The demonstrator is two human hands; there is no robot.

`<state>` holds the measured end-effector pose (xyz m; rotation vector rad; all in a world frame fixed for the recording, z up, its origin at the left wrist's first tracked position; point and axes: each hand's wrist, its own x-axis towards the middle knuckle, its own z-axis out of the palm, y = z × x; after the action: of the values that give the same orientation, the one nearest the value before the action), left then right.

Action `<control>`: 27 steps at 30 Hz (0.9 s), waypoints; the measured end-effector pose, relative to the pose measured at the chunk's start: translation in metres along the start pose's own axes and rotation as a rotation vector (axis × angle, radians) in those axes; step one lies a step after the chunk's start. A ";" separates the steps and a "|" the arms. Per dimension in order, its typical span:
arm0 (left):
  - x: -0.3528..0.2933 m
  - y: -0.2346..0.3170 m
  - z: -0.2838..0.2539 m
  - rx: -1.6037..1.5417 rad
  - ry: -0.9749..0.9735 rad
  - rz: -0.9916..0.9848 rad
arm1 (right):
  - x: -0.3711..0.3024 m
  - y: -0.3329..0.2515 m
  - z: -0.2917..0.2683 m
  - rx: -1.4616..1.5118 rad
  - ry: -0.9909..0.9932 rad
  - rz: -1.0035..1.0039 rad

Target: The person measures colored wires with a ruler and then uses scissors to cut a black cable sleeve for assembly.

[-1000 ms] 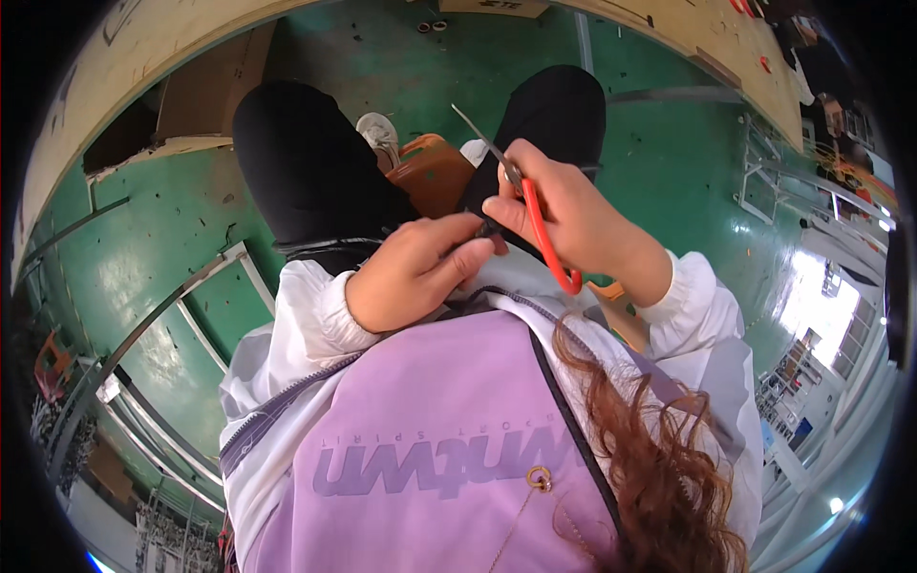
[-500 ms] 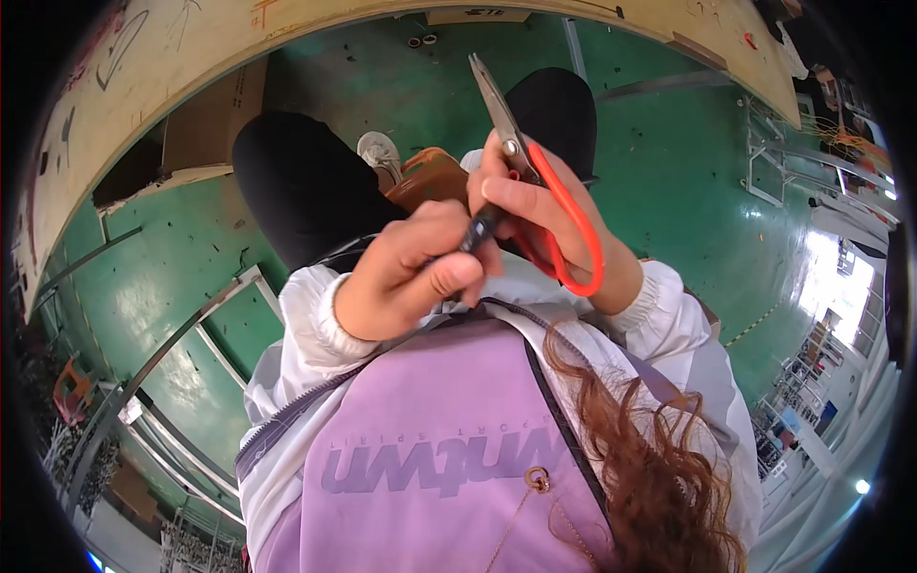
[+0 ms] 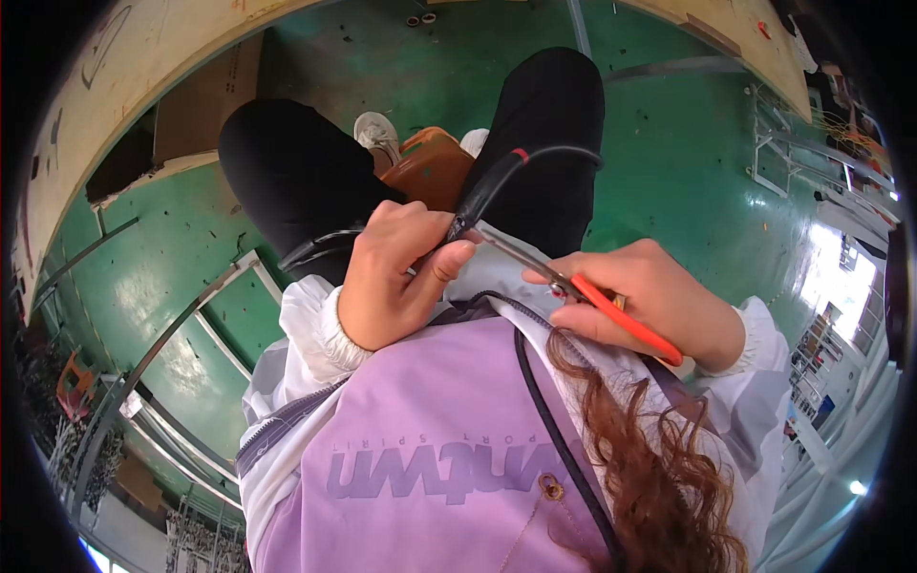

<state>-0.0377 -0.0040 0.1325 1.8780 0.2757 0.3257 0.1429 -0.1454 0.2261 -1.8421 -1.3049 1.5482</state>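
Scissors with red handles are gripped in the right hand, blades reaching close to a black cable; whether they touch is unclear. The left hand pinches the cable, which arcs over the black trousers and bears a red band.

White glare at right, fisheye distortion

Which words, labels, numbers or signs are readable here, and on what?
Lilac fabric top: large purple lettering and a smaller line, both upside down; not copied here.
Pale wooden tabletop: dark hand-drawn marks, no clear word.
Brown cardboard box: small marks, unreadable.
Black cable in left hand: whitish marks, too small to read.
Red-handled metal scissors in right hand: none visible.
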 end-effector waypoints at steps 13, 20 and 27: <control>-0.008 0.006 0.002 0.346 0.063 0.031 | 0.007 -0.003 0.013 0.039 -0.001 0.135; -0.008 0.007 0.004 0.495 0.127 0.082 | 0.016 -0.006 0.015 0.182 -0.014 0.258; -0.011 0.011 0.017 0.541 0.078 0.163 | 0.041 -0.004 0.019 0.482 0.098 0.267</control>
<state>-0.0416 -0.0259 0.1365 2.4321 0.2829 0.4699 0.1212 -0.1137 0.2012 -1.7905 -0.5848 1.6945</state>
